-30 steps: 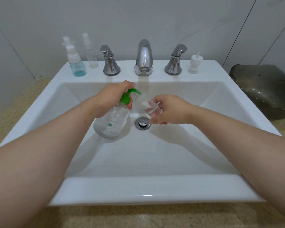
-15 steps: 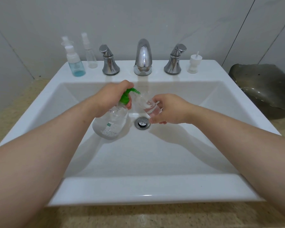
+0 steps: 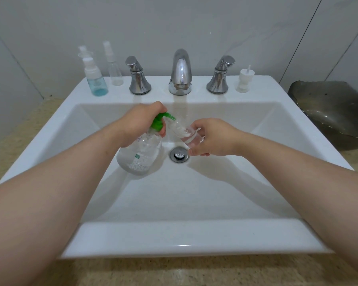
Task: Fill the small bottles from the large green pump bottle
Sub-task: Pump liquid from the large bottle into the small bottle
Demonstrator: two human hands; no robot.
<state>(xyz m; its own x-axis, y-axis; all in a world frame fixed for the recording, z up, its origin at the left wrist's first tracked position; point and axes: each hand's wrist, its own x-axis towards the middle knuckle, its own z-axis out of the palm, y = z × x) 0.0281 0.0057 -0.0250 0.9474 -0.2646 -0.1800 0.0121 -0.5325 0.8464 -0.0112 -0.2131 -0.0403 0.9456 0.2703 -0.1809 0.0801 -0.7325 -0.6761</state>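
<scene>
Nearest us is the rim of the white ceramic sink. Over its basin, beside the chrome drain, our left hand curls its fingers round the neck of the large clear bottle with the green pump head. Just right of it, our right hand pinches the small clear plastic bottle, tilted with its mouth at the nozzle. We judge this the filling step: we should press slowly, mouth tight to nozzle, so nothing drips. On the far ledge stand a blue-tinted spray bottle, a slim clear spray bottle and, at the right, a white spray cap
</scene>
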